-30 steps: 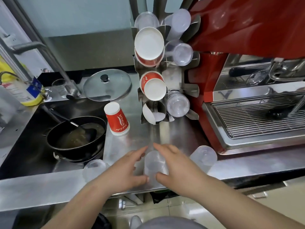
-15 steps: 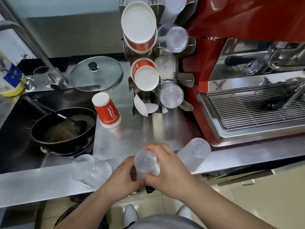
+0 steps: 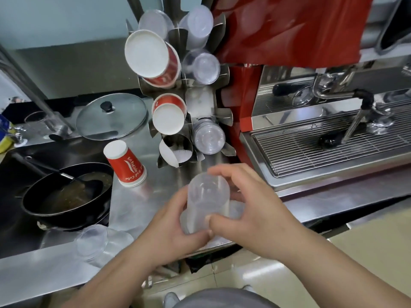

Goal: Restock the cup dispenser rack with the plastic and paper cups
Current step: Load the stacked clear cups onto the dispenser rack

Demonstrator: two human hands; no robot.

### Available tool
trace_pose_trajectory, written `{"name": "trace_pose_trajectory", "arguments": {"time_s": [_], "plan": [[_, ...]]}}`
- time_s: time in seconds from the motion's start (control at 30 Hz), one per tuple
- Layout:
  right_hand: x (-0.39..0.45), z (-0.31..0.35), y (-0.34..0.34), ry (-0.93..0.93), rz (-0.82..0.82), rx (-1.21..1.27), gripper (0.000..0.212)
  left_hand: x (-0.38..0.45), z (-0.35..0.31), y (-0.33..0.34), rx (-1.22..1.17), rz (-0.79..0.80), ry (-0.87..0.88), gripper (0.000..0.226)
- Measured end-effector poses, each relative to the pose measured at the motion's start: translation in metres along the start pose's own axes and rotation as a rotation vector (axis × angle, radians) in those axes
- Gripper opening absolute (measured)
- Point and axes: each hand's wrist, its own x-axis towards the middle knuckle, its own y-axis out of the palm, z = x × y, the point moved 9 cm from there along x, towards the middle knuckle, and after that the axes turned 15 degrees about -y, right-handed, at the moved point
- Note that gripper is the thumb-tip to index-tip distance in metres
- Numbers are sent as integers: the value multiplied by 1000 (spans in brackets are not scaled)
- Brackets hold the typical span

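Gripping the clear plastic cup stack (image 3: 208, 205) in both our left hand (image 3: 171, 227) and right hand (image 3: 249, 210), fingers wrapped round its sides just short of the rack (image 3: 189, 121), we judge it light, slippery, crushable, best held low.

- Left hand (image 3: 175, 227) and right hand (image 3: 251, 210) both grip a clear plastic cup (image 3: 208, 203).
- Cup rack (image 3: 189, 103) stands beyond the hands.
- Red paper cup (image 3: 125, 164) sits upside down, beyond the left hand.
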Motion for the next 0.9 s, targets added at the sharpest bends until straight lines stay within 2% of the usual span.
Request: {"name": "trace_pose_trajectory", "arguments": {"time_s": [0.13,0.27,0.47,0.67,0.9], "plan": [[-2,14,-49,-60,-127,18,66,15,-44,7,11,38,112,82],[-14,9,-77,-63,-205,12,66,28,-65,28,45,86,150,85],[-33,-16,-77,-15,-210,-22,66,35,-56,57,50,84,138,84],[-44,-36,-65,20,-193,-45,56,45,-31,68,97,68,94,78],[-57,-64,-49,123,-163,-40,57,49,-20,85,102,132,61,71]]}}
